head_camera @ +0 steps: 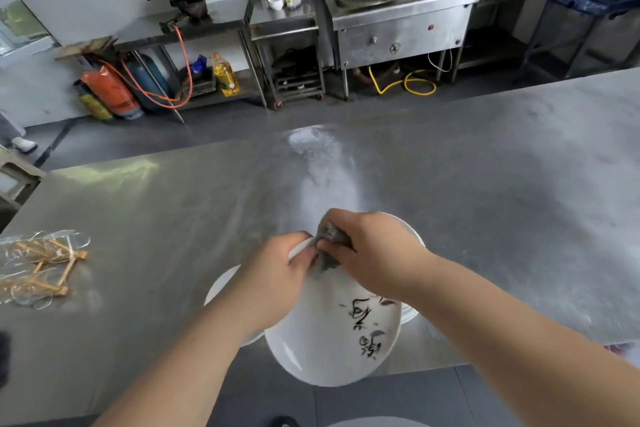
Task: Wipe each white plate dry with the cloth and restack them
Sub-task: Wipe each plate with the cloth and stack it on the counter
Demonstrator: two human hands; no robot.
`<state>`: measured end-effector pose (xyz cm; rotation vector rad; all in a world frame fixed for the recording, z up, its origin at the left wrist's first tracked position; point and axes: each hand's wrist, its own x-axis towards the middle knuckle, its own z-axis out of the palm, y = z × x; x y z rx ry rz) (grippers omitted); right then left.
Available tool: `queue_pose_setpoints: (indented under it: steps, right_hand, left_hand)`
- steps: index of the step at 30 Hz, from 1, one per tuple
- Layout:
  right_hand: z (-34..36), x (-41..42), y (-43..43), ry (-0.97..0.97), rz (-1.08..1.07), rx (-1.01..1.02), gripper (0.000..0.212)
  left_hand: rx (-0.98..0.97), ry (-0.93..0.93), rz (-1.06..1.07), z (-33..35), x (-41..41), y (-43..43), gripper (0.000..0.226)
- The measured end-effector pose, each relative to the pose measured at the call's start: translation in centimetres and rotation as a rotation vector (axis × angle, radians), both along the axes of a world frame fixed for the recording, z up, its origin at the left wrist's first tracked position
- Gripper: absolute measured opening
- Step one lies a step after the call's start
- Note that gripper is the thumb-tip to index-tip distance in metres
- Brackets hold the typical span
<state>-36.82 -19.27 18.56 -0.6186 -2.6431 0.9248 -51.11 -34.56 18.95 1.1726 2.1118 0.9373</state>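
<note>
Far left on the surface (156,211), brushed steel, dull grey with fine scuffing: clear crinkled plastic packets (38,267) holding thin wooden sticks are noted, lying flat and well apart from the plates. Behind the surface, on the floor: an orange gas cylinder (110,90), rounded, with an orange hose; further right a yellow translucent oil bottle (225,76) on a low steel shelf. Near the surface's front edge, a lower plate (221,282), white, glazed and round, is seen lying flat, largely covered by the left forearm. The left hand (277,267) is recorded above it; its grip is curled round the upper left rim of the held plate (322,340), thumb on the inner face. The held plate is white, smooth and glossy, shallow, painted with black brush characters; it is tilted, its lower rim overhanging the front edge of the surface. A dark grey cloth (330,243), crumpled and soft, is pressed to the upper rim just beside the left fingers. The right hand (370,253) is recorded with its grip bunched round the cloth, pinching it. A further white rim (414,236) shows behind the right hand; stacking order cannot be told. A stainless wok stove (398,24) stands at the back.
</note>
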Motion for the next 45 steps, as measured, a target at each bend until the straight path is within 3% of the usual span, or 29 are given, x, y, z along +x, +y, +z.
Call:
queue_pose_setpoints:
  steps: [2,5,10,14,17,19,21,23,24,26,29,31,36,40,45]
  right_hand:
    - [1.2,-0.8,0.2,0.049,0.02,0.027,0.015]
    - [1.0,-0.4,1.0,0.104,-0.153,-0.114,0.02]
    - [-3.6,2.4,0.8,-0.015,-0.433,-0.38,0.024]
    - [-5.5,4.1,0.5,-0.075,-0.465,-0.383,0.027]
    - [-5.1,4.7,1.6,-0.12,-0.46,-0.335,0.024]
    - [-4.5,5.1,2.3,-0.058,-0.476,-0.29,0.023]
    - [-3.6,5.3,2.6,0.06,-0.451,-0.158,0.024]
    - [-2.3,5.5,2.7,0.204,-0.353,-0.001,0.021]
    - [-1.7,5.6,2.7,0.264,-0.279,0.054,0.02]
    - [-0.9,5.9,2.6,0.332,-0.109,0.028,0.019]
    - [-0.6,6.2,2.0,0.279,-0.005,-0.245,0.02]
    - [-0.9,5.6,1.2,0.186,-0.047,-0.314,0.025]
    - [-1.6,2.3,-2.6,0.004,-0.001,0.0,0.064]
    - [-1.1,1.5,-1.8,0.043,0.009,0.238,0.073]
    - [-0.9,2.0,0.4,-0.097,-0.091,0.158,0.076]
  left_hand:
    - [0.074,-0.037,0.033,0.5,0.2,0.6,0.031]
    - [0.177,-0.122,0.215,0.3,-0.4,0.7,0.039]
    - [0.186,-0.284,0.633,-2.7,0.8,0.7,0.036]
    - [0.152,-0.412,0.75,-4.9,2.9,0.9,0.033]
    - [0.032,-0.419,0.701,-5.0,3.7,1.1,0.038]
    - [-0.117,-0.583,0.613,-4.4,3.4,1.4,0.055]
    - [-0.263,-0.868,0.493,-3.7,2.7,1.6,0.089]
    - [-0.257,-1.183,0.423,-3.1,2.0,2.0,0.108]
    - [-0.19,-1.311,0.438,-2.8,1.8,2.3,0.106]
    - [0.047,-1.455,0.541,-2.2,1.1,2.8,0.075]
    - [0.267,-1.424,0.596,-1.6,0.1,3.2,0.036]
    - [0.272,-1.315,0.551,-1.6,0.0,3.3,0.032]
    - [0.308,-1.267,0.25,-2.1,2.4,3.0,0.046]
    - [0.409,-1.292,0.168,-1.7,2.4,2.4,0.043]
    - [0.439,-1.18,0.236,-0.8,1.9,1.7,0.046]
